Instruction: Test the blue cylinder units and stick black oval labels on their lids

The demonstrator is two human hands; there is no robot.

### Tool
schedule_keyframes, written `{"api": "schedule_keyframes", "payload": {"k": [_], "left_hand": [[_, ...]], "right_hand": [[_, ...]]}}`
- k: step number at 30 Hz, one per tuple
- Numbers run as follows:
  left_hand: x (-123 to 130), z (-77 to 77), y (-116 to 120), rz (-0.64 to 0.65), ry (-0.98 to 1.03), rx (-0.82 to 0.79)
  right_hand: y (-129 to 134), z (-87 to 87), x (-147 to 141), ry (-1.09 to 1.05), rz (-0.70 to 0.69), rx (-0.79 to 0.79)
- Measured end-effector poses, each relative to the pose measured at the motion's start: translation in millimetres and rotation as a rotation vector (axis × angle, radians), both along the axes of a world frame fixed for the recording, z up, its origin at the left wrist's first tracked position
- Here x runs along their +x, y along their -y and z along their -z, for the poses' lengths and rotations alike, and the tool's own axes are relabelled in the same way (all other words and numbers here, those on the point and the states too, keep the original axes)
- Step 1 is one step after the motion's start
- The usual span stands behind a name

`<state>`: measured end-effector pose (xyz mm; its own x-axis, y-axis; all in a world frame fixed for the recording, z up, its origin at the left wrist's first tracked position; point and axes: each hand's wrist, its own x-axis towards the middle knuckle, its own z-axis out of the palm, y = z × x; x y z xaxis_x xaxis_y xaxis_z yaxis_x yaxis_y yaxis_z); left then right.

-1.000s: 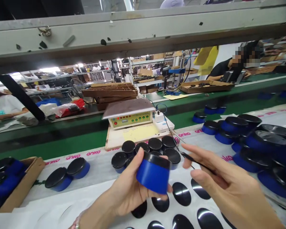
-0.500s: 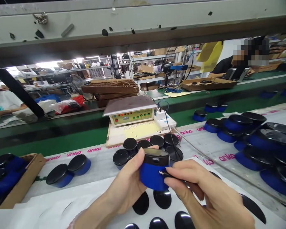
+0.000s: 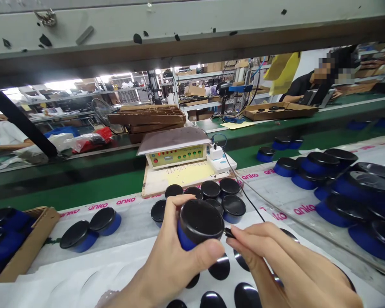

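My left hand (image 3: 167, 263) wraps round a round device (image 3: 202, 220) with a glossy black top and a blue side, its top tilted toward me. Between thumb and fingertips, my right hand (image 3: 285, 265) pinches a small black cable plug (image 3: 229, 232). The plug's metal tip is at the device's right edge; whether it sits inside a port I cannot tell. Its thin black cable (image 3: 252, 201) runs back toward a white adapter (image 3: 216, 152). Just behind my hands stand several similar round devices (image 3: 233, 206). Below them, black oval discs (image 3: 220, 266) lie on a white sheet.
Beyond the devices stands a control box (image 3: 176, 155) with lit buttons. Many blue-and-black devices (image 3: 336, 205) are piled at right. A cardboard box (image 3: 35, 244) holds more at left, beside two loose ones (image 3: 105, 220). A grey beam (image 3: 192, 25) crosses overhead. Co-workers sit across the belt.
My left hand has turned the device, so its black top now faces me and the port on its side is out of sight. The plug has moved slightly to the device's right edge.
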<state>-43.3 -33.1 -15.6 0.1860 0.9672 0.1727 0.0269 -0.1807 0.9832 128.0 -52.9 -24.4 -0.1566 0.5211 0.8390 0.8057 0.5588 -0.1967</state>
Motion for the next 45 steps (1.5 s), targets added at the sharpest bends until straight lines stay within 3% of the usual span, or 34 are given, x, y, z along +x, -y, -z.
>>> {"api": "schedule_keyframes", "payload": {"k": [2,4,10,13,18,23,33,38,41,43,45], "left_hand": [[-2.0,2.1,2.2,-0.026,-0.106,0.076],[-4.0,4.8,1.7,-0.054,-0.221,0.211],[-5.9,4.7,-4.4,-0.129,-0.765,0.897],[-6.6,3.5,-2.8,-0.088,-0.827,1.086],[-11.0,8.2,0.5,-0.006,-0.691,1.001],[-13.9,12.8,1.7,-0.072,-0.757,0.977],[-7.9,7.0,-6.2,-0.096,-0.604,1.004],[-11.8,-5.2,-2.4,0.01,-0.64,0.71],[-17.6,-12.8,-5.9,0.121,-0.786,0.568],[-27.3,-16.2,-17.6,0.006,-0.814,0.582],[-44.7,-17.9,-36.7,-0.288,-0.806,0.565]], "right_hand": [[0.2,2.1,-1.4,-0.029,0.009,0.02],[-5.1,4.4,-0.1,-0.058,-0.083,-0.035],[-29.9,19.6,8.0,-0.175,-0.42,-0.398],[-30.1,28.0,8.2,-0.247,-0.471,-0.492],[-26.6,30.5,6.8,-0.158,-0.457,-0.418],[-28.1,28.1,5.6,-0.105,-0.422,-0.357],[-29.9,32.7,12.7,-0.059,-0.419,-0.37],[-20.5,30.2,17.2,-0.005,-0.478,-0.439],[-18.5,26.1,20.9,0.076,-0.492,-0.343],[-21.9,22.4,30.3,0.138,-0.433,-0.268],[-28.2,18.0,47.4,0.2,-0.273,-0.203]]}}
